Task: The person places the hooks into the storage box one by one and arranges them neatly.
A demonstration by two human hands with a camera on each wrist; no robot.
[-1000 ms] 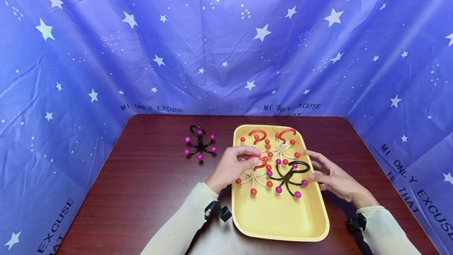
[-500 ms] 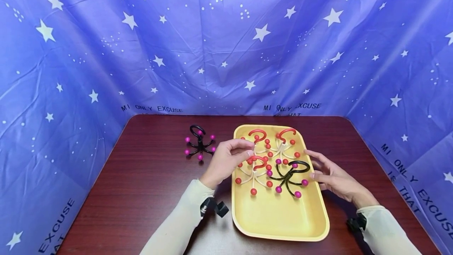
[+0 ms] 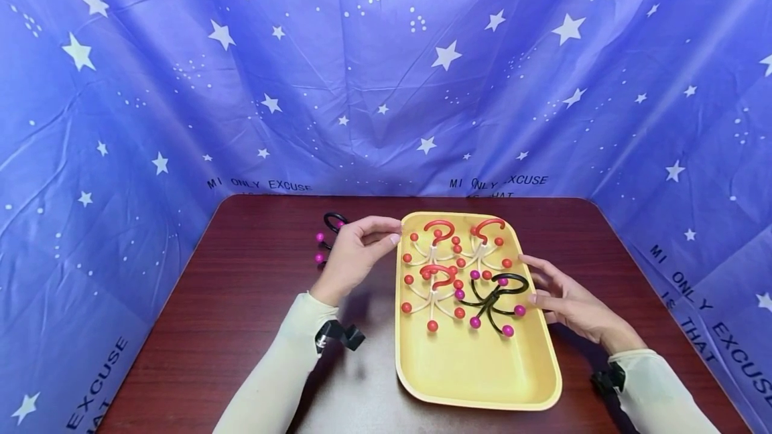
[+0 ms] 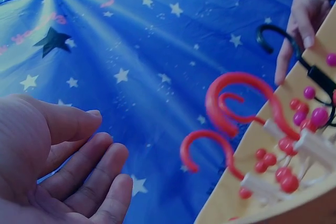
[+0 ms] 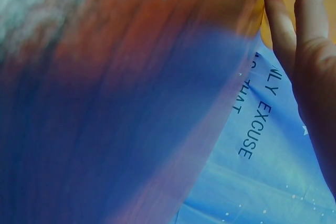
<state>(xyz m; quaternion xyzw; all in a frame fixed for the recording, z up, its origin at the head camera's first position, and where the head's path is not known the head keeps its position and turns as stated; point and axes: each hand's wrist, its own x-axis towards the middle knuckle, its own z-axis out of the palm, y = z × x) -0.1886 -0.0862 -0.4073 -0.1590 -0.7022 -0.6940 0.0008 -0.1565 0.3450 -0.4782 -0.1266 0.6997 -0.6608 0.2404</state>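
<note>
My left hand [image 3: 350, 256] holds nothing, its fingers loosely bent, just beyond the left rim of a yellow tray [image 3: 470, 374]. It partly covers a black hook hanger with magenta ball tips [image 3: 319, 237] on the table. In the left wrist view the left palm [image 4: 31, 140] shows bare. My right hand [image 3: 573, 307] rests at the tray's right side, extended fingers [image 5: 280, 22] against its wall in the right wrist view. Inside the tray stand a black hanger with magenta balls [image 3: 491, 299] and white hangers with red hooks: front left [image 3: 433, 295], back left [image 3: 432, 253] and back right [image 3: 480, 251].
The dark reddish-brown table [image 3: 241, 300] carries the tray right of its middle. A blue star-printed curtain [image 3: 338, 86] encloses the back and both sides. Upright hooks, such as the red hook [image 4: 244, 80] in the left wrist view, rise above the tray's rim.
My left hand has come off the red hook of the front left hanger and moved left, out of the tray, over to the black hanger. My right hand keeps its place.
</note>
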